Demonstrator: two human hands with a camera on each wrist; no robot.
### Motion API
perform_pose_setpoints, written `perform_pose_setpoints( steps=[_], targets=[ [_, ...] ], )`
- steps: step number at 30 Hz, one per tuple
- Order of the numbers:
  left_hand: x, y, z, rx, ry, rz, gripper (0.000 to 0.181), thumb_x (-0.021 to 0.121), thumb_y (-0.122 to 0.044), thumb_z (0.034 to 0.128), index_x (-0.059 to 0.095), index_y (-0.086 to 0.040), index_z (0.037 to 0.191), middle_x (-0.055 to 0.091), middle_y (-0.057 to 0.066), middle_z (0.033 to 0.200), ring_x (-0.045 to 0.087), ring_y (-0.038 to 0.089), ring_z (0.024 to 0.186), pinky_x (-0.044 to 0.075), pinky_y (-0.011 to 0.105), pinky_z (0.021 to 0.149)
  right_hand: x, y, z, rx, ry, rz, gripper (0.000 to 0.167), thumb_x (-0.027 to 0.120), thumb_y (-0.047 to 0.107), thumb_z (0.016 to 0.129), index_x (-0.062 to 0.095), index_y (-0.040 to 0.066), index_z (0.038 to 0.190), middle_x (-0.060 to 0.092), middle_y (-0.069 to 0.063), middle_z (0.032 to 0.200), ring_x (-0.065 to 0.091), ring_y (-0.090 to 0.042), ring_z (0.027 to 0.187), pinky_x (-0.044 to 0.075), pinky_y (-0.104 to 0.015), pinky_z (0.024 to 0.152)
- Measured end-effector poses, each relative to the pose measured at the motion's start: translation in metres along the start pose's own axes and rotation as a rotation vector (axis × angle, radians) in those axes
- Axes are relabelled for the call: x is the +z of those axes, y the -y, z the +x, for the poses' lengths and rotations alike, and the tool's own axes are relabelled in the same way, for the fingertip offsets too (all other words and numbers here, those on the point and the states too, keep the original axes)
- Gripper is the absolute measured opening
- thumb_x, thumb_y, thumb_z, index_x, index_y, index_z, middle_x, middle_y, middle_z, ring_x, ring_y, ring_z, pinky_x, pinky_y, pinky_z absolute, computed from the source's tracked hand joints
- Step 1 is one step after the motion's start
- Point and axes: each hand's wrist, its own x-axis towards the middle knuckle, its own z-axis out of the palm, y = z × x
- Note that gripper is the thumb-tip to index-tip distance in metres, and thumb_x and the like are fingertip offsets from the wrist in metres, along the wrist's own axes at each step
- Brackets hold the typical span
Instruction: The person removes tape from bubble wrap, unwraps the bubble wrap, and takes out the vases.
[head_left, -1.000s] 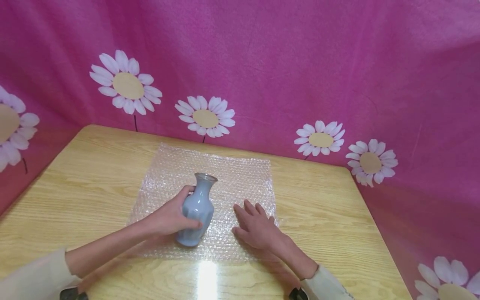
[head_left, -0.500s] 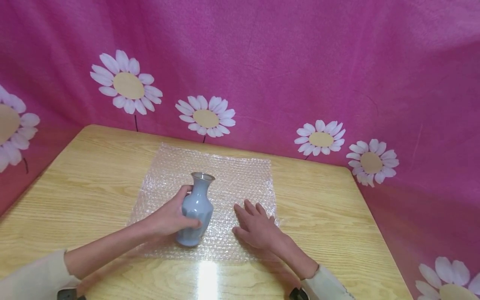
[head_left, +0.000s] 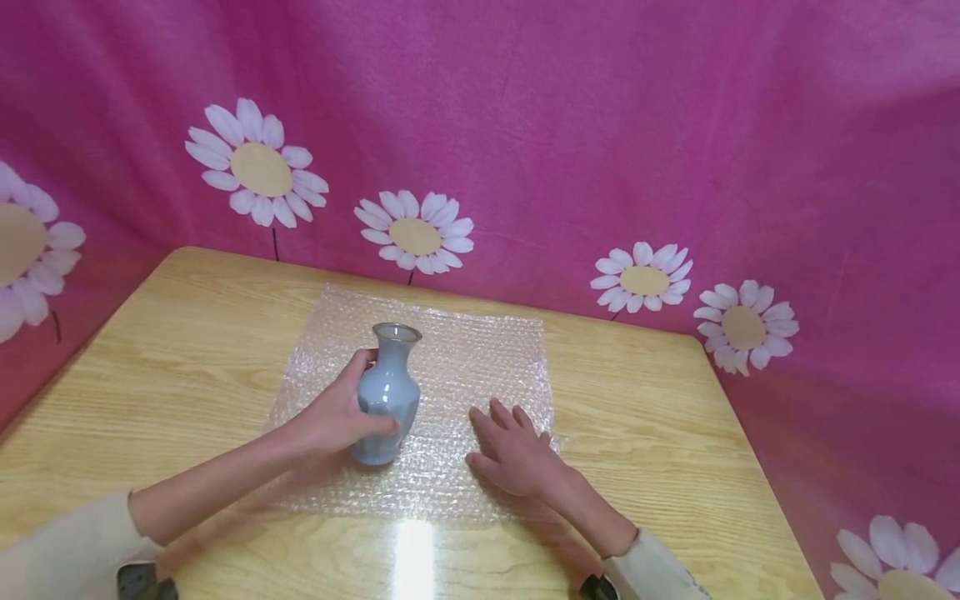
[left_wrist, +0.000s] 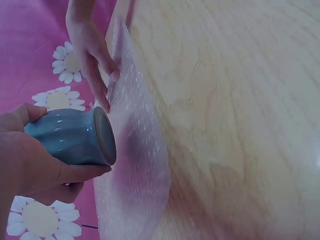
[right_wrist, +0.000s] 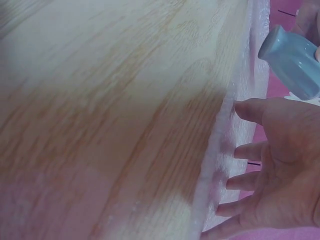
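Note:
My left hand (head_left: 337,414) grips a glossy blue-grey vase (head_left: 388,392) round its body, thumb across the front and fingers behind. The vase leans slightly, its flared mouth with a dark rim upward. In the left wrist view the base of the vase (left_wrist: 75,135) hangs above the bubble wrap (left_wrist: 142,185), with a shadow below it. A square sheet of clear bubble wrap (head_left: 465,350) lies flat on the table. On its right part rests my right hand (head_left: 517,457), fingers spread. From the right wrist view, the fingertips of the right hand (right_wrist: 285,165) touch the wrap near its edge.
The light wood table (head_left: 645,433) has rounded far corners. Behind it and along both sides hangs a magenta cloth (head_left: 525,125) printed with white daisies. A bright reflection shows near the table's front.
The left hand has raised the vase a little, moving it slightly left and away from me, and it stands more upright. The right hand and the bubble wrap stay in place.

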Motion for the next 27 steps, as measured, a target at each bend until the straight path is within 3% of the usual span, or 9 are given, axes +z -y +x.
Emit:
perform_pose_setpoints(
  steps=[14,22,27],
  targets=[
    [-0.023,0.006,0.017,0.016,-0.082,-0.085,0.097,0.074,-0.005,0.081,0.011,-0.006,0.155,0.038,0.027,0.143,0.045,0.045,0.125,0.04,0.063,0.102,0.0,0.0,-0.001,-0.004,0.007,0.001,0.065,0.055,0.043,0.1,0.035,0.016,0.156,0.022,-0.018,0.162,0.022,-0.054,0.14,0.029,-0.084,0.091],
    [-0.046,0.01,0.03,0.017,-0.184,-0.048,0.098,0.074,-0.004,0.083,0.008,-0.006,0.156,0.026,0.026,0.151,0.038,0.047,0.131,0.034,0.064,0.106,-0.001,0.001,-0.001,-0.008,0.013,0.009,0.065,0.055,0.042,0.1,0.035,0.016,0.157,0.022,-0.019,0.162,0.021,-0.055,0.14,0.028,-0.084,0.092],
    [-0.059,0.013,0.035,0.013,-0.21,0.006,0.098,0.073,-0.006,0.0854,0.005,-0.007,0.157,0.023,0.026,0.153,0.036,0.048,0.132,0.035,0.065,0.105,-0.001,0.001,-0.001,-0.007,0.003,0.008,0.065,0.055,0.041,0.1,0.035,0.015,0.156,0.023,-0.02,0.161,0.022,-0.055,0.14,0.028,-0.084,0.092]
  ],
)
